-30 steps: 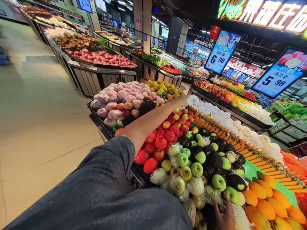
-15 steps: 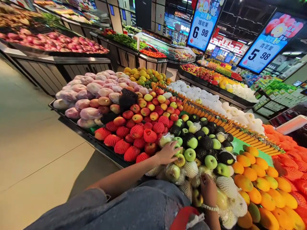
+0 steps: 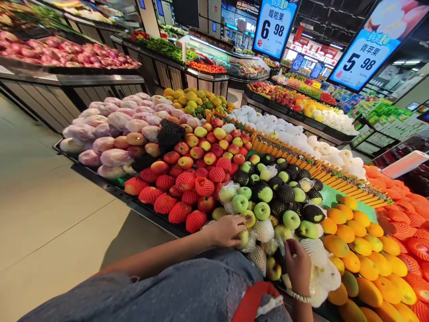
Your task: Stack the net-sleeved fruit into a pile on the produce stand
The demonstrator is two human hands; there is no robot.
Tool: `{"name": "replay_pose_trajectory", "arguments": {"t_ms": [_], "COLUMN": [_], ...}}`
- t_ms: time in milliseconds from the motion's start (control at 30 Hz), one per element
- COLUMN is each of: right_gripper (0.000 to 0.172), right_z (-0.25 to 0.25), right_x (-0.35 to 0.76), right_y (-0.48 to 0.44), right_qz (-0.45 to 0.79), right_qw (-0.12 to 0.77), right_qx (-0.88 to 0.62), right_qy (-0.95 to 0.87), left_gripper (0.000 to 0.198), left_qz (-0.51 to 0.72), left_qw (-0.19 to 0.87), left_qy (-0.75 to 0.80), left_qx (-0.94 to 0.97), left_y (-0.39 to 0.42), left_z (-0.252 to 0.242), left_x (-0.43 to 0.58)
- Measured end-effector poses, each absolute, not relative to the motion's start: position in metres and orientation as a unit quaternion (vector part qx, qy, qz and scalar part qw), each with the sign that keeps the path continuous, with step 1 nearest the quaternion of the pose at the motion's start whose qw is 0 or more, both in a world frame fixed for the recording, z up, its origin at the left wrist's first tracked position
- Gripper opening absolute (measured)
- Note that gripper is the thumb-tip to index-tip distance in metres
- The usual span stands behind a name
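My left hand [image 3: 228, 231] rests with curled fingers over a green apple [image 3: 243, 239] in clear plastic at the front of the pile. My right hand [image 3: 298, 266], with a beaded bracelet at the wrist, has its fingers pinched together beside some clear plastic wrap [image 3: 280, 247]; what it holds, if anything, is hidden. Between the hands lie an apple in white foam net [image 3: 263, 231] and a bare yellowish apple [image 3: 273, 268]. Just beyond them sit bare green apples [image 3: 262, 211] and apples in black foam nets [image 3: 286, 193].
Red apples, some in red nets [image 3: 185, 181], lie to the left, with pink wrapped fruit [image 3: 119, 120] past them. Orange mangoes [image 3: 363, 266] are on the right. An orange slatted divider [image 3: 284, 157] runs behind. Price screens [image 3: 365, 56] hang above.
My left hand has moved from the green apples farther back toward me, onto the plastic-wrapped apple. My right hand stays near the same fruit, fingers still pinched. The view has shifted slightly.
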State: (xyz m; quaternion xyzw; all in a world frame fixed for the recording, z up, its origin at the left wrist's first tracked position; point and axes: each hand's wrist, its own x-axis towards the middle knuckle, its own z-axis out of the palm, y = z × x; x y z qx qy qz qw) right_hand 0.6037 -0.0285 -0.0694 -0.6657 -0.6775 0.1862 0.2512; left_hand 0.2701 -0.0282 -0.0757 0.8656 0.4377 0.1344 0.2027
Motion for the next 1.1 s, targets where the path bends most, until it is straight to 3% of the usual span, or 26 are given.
{"name": "replay_pose_trajectory", "arguments": {"t_ms": [167, 300, 400, 600, 767, 933, 1100], "right_gripper": [0.045, 0.062, 0.066, 0.062, 0.058, 0.064, 0.044], "right_z": [-0.088, -0.105, -0.111, -0.119, -0.13, -0.127, -0.091], "right_x": [0.557, 0.534, 0.531, 0.535, 0.548, 0.556, 0.526], "right_y": [-0.004, 0.017, 0.022, 0.005, -0.007, -0.01, -0.033], "right_qz": [0.157, 0.118, 0.114, 0.116, 0.117, 0.1, 0.181], "right_qw": [0.189, 0.101, 0.084, 0.188, 0.269, 0.299, 0.347], "right_qx": [-0.578, -0.582, -0.583, -0.575, -0.472, -0.423, -0.472], "right_qy": [-0.778, -0.798, -0.8, -0.787, -0.831, -0.85, -0.79], "left_gripper": [0.092, 0.094, 0.091, 0.084, 0.077, 0.087, 0.097], "left_qz": [0.01, 0.03, 0.066, 0.164, 0.265, 0.411, 0.484], "left_qw": [0.203, 0.214, 0.242, 0.273, 0.28, 0.422, 0.628], "left_qy": [0.499, 0.504, 0.516, 0.556, 0.585, 0.577, 0.476], "left_qx": [0.842, 0.836, 0.819, 0.768, 0.714, 0.566, 0.38], "left_y": [-0.038, -0.039, -0.04, -0.053, -0.063, -0.067, -0.066], "left_z": [-0.093, -0.108, -0.119, -0.133, -0.138, -0.146, -0.148], "left_x": [0.275, 0.275, 0.271, 0.258, 0.248, 0.25, 0.264]}}
